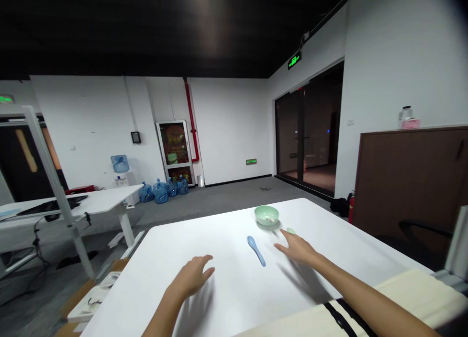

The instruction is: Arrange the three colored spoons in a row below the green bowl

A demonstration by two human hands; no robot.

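Note:
A light green bowl [263, 222] stands upright toward the far side of the white table [164, 249], with a small pale patch inside that I cannot make out. Closer to me lies a blue spoon [256, 251], its wide end pointing away. My right hand [298, 248] hovers to the right of the spoon and just nearer than the bowl, fingers apart and holding nothing. Behind its fingers shows a bit of a small green object [290, 230], mostly hidden. Left of the spoon, my left hand [193, 276] is over the table with thumb and fingers spread, touching no object.
Cream cloth with black stripes [314, 322] covers the near right table edge. Cardboard and white trays [89, 303] sit low at the left. Beyond are another white desk [109, 198], blue water bottles [160, 191] and a brown cabinet [405, 181].

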